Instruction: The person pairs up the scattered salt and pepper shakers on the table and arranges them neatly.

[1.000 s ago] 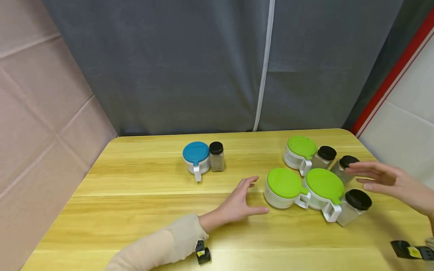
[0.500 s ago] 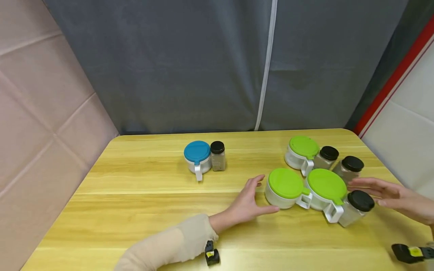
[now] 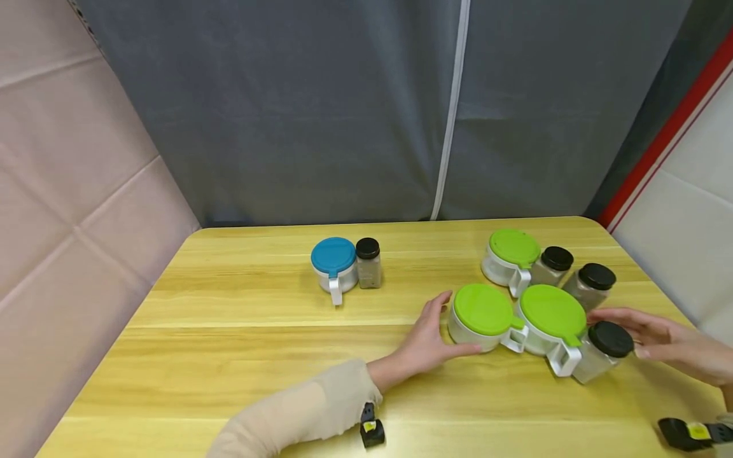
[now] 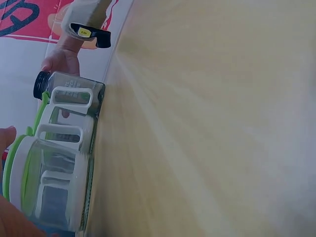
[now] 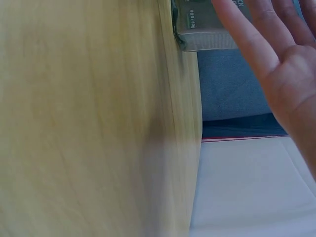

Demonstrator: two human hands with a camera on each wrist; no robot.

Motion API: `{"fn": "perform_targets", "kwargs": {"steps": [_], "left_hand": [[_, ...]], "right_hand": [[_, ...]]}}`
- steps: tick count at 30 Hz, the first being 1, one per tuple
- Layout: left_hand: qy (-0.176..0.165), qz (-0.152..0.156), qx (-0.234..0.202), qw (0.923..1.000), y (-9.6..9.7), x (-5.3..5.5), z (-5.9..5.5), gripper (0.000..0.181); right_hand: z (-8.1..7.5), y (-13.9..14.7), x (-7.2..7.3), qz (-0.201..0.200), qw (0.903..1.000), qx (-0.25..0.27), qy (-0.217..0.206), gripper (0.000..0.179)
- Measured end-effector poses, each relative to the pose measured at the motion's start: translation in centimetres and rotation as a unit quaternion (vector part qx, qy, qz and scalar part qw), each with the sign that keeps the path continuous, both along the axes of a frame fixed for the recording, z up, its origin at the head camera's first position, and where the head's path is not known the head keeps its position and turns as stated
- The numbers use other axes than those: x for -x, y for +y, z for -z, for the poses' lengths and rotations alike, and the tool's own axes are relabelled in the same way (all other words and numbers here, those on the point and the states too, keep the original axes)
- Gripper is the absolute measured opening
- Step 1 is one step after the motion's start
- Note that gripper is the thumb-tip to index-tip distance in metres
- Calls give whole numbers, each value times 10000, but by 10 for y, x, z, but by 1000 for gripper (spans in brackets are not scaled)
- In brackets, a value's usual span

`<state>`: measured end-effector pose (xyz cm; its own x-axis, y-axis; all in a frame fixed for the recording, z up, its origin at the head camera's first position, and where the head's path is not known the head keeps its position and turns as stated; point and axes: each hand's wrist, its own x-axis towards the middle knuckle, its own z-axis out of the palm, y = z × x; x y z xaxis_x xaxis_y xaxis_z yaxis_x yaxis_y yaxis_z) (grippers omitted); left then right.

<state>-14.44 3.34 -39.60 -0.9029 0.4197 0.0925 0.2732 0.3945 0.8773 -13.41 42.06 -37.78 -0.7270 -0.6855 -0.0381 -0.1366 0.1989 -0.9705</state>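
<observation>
In the head view my left hand (image 3: pixel 422 343) spreads its thumb and fingers around the left side of a green-lidded seasoning jar (image 3: pixel 483 310), fingertips right at its wall. A second green-lidded seasoning jar (image 3: pixel 551 312) stands against its right side, handle toward me. To the right of that one is a black-capped spice bottle (image 3: pixel 601 350). My right hand (image 3: pixel 664 337) is at this bottle's right side, fingers reaching behind it and thumb near the cap. The left wrist view shows the two jars (image 4: pixel 54 182) and the bottle (image 4: pixel 74 91) in one row, between the hands.
Behind the row stand another green-lidded jar (image 3: pixel 506 261) and two black-capped bottles (image 3: pixel 546 270). Farther left, a blue-lidded jar (image 3: pixel 334 264) is beside a black-capped bottle (image 3: pixel 368 267). A grey curtain (image 3: pixel 298 114) hangs behind the wooden table (image 3: pixel 200 356).
My left hand has moved right, up to the left green-lidded jar. My right hand has come down beside the front black-capped bottle. The jars and bottles keep their arrangement.
</observation>
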Motion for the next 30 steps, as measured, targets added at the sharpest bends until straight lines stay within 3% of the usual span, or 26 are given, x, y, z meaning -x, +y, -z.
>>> {"fn": "perform_targets", "kwargs": {"steps": [6, 12, 18, 30], "left_hand": [[22, -137, -249, 9996, 12, -1, -1, 97], [83, -409, -380, 9984, 23, 1, 3, 98], [214, -637, -483, 9966, 32, 4, 8, 97], [513, -846, -517, 9937, 39, 6, 9, 91]], "right_hand": [[3, 1, 1, -171, 9997, 100, -171, 52], [5, 0, 0, -28, 9997, -61, -233, 51], [5, 0, -1, -86, 9990, 137, -407, 49], [7, -3, -4, 187, 9996, -197, 119, 49]]}}
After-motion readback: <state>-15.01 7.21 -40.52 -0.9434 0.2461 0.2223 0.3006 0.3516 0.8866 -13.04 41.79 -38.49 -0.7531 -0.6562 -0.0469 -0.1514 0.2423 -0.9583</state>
